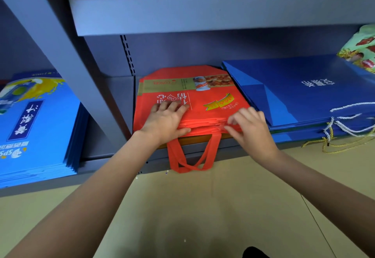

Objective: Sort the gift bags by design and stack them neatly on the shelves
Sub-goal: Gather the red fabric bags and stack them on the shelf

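Note:
A stack of red gift bags (203, 99) lies flat on the low shelf (229, 146), and their red handles (190, 156) hang over the front edge. My left hand (166, 119) presses flat on the top bag near its front left, thumb along the stack's front edge. My right hand (249, 128) is at the front right corner, where its bent fingers and thumb pinch the edges of the top bags. Right of the red stack lies a stack of dark blue bags (304, 91) with white and yellow cord handles (341, 130).
A stack of light blue printed bags (38, 128) lies in the left bay, beyond a grey upright post (77, 71). A green patterned bag (361, 48) sits at the far right. An upper shelf (203, 14) overhangs closely. Beige floor (203, 207) lies below.

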Demonstrator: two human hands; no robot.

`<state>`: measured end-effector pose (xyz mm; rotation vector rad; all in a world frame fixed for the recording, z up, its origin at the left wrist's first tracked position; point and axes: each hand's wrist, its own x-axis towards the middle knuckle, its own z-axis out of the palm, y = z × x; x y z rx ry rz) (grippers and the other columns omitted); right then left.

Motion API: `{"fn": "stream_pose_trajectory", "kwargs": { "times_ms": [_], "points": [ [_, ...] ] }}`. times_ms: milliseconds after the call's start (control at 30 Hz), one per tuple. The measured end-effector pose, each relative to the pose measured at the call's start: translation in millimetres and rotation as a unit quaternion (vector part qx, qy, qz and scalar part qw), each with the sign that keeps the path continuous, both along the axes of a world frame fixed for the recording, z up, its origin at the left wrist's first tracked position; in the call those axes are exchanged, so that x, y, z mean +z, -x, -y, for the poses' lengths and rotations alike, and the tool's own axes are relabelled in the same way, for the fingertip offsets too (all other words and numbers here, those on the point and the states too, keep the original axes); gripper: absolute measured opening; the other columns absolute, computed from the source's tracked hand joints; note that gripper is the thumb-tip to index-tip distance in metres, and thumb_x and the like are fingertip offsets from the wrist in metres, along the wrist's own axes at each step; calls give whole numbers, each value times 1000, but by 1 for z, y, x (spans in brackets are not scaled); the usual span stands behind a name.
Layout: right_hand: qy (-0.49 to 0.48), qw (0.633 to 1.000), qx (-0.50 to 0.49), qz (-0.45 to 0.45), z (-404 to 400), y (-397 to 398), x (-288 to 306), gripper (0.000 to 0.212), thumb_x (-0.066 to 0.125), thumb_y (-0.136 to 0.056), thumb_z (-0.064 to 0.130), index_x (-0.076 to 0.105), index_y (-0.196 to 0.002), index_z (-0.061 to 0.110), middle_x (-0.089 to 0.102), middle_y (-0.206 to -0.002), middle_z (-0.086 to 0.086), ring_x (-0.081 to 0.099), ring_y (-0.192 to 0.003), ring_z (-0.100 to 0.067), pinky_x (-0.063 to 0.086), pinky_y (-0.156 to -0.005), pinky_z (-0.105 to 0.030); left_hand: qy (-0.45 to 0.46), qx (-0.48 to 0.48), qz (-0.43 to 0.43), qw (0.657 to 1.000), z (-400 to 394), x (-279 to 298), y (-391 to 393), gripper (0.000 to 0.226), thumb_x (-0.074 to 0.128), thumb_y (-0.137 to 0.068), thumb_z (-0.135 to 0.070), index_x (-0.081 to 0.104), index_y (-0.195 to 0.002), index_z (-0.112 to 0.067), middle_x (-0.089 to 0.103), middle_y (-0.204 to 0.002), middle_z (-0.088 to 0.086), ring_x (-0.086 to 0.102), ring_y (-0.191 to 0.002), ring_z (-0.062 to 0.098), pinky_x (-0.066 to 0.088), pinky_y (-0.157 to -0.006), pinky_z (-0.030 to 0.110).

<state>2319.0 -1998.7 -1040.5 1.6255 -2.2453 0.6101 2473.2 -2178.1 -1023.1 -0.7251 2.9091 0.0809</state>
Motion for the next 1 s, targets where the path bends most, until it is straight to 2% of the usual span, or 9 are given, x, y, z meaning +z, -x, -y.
{"fn": "stream_pose_trajectory", "kwargs": {
  "times_ms": [67,133,233,333,433,567,733,900,1000],
  "points": [
    [-22,999,33,-29,-10,-2,-10,29,47,-86,32,67,-92,12,62,-84,-1,45,-81,-19,28,-69,-29,0,-2,-15,1000,-5,0,7,75,46,-88,-58,15,-148,-25,21,-153,2,20,-138,27,19,-111,46],
    [-47,996,60,-44,-19,-3,-22,31,47,-86,22,68,-106,10,65,-95,-4,50,-85,-20,38,-72,-31,3,-8,-44,999,-8,1,12,69,44,-90,-56,21,-147,-25,26,-152,0,24,-138,25,22,-111,45],
    [-73,994,64,-42,-25,-6,-33,48,65,-75,0,59,-122,4,61,-117,-11,51,-97,-24,51,-73,-40,16,-4,-84,996,-9,5,11,57,36,-95,-52,28,-145,-25,34,-149,-3,33,-135,23,32,-106,40],
    [-90,993,58,-45,-24,-7,-28,66,66,-72,0,45,-134,7,53,-130,-8,42,-106,-20,48,-80,-42,44,10,-109,993,-10,15,7,52,31,-97,-50,32,-143,-26,44,-142,-3,49,-123,24,45,-91,40],
    [-84,995,42,-45,-17,-8,-19,62,50,-76,7,39,-137,9,53,-129,-7,43,-107,-20,44,-85,-40,57,17,-106,993,-10,22,8,50,29,-98,-49,33,-143,-27,49,-138,-1,56,-114,28,48,-85,42],
    [-94,993,15,-73,-12,-9,-15,58,35,-79,15,42,-136,8,52,-126,-8,44,-108,-24,35,-89,-38,51,17,-107,993,-9,19,8,48,29,-98,-47,34,-142,-27,48,-139,-2,55,-116,27,49,-83,41],
    [-113,991,-31,-64,-3,-11,-16,69,66,-73,8,42,-138,8,50,-133,-8,55,-104,-30,45,-84,-45,46,20,-118,992,-10,9,8,50,31,-98,-47,33,-142,-24,47,-138,0,49,-122,25,46,-89,41],
    [-145,984,-74,-79,4,-18,-20,64,75,-67,21,55,-126,8,60,-113,-10,58,-90,-32,47,-71,-42,45,8,-92,995,-15,-4,8,54,29,-98,-48,25,-146,-22,38,-144,1,37,-131,24,32,-105,40],
    [-119,984,-63,-118,8,-19,-11,27,74,-66,17,70,-91,9,65,-76,-7,60,-70,-29,46,-65,-36,40,5,-62,997,-19,-13,9,54,28,-99,-46,22,-147,-22,30,-148,2,31,-134,25,27,-108,41]
  ]
}}
